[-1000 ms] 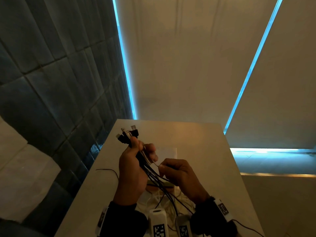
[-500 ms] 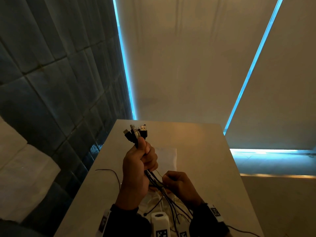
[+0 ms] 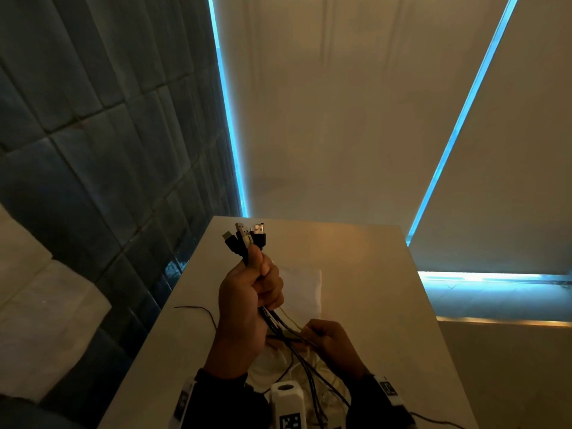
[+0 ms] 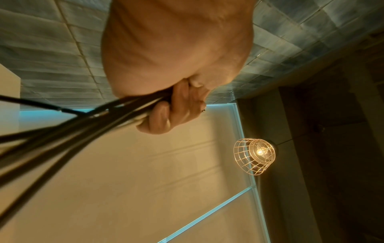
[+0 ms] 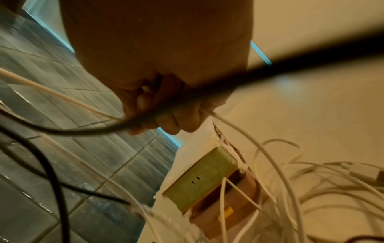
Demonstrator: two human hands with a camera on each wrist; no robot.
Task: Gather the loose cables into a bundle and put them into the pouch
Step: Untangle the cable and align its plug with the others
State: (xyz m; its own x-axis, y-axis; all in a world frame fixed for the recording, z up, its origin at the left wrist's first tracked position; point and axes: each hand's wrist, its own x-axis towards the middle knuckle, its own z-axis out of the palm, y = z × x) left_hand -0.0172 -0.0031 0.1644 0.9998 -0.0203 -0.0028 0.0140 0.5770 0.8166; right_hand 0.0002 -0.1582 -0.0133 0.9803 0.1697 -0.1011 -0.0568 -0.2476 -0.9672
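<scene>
My left hand [image 3: 258, 284] is raised above the table and grips a bundle of black and white cables [image 3: 280, 325] in its fist. The plug ends [image 3: 246, 235] stick up past the thumb. In the left wrist view the fingers [image 4: 164, 115] curl round the dark cables [image 4: 83, 126]. Lower and nearer me, my right hand [image 3: 314, 334] pinches the hanging strands; in the right wrist view a white cable [image 5: 232, 128] leaves its fingers [image 5: 172, 118] and a black cable [image 5: 280, 64] crosses them. The white pouch [image 3: 305, 286] lies flat on the table behind both hands.
The pale table [image 3: 365, 274] is narrow, with a dark tiled wall [image 3: 108, 181] along its left edge. A thin black cable [image 3: 198, 308] lies loose at the table's left. White cable loops [image 5: 311, 172] pile near me. A wire-cage lamp [image 4: 255, 156] glows overhead.
My left hand has closed its fist round the cables and turned the plug ends upright, a little to the right. My right hand has slid down the strands toward me.
</scene>
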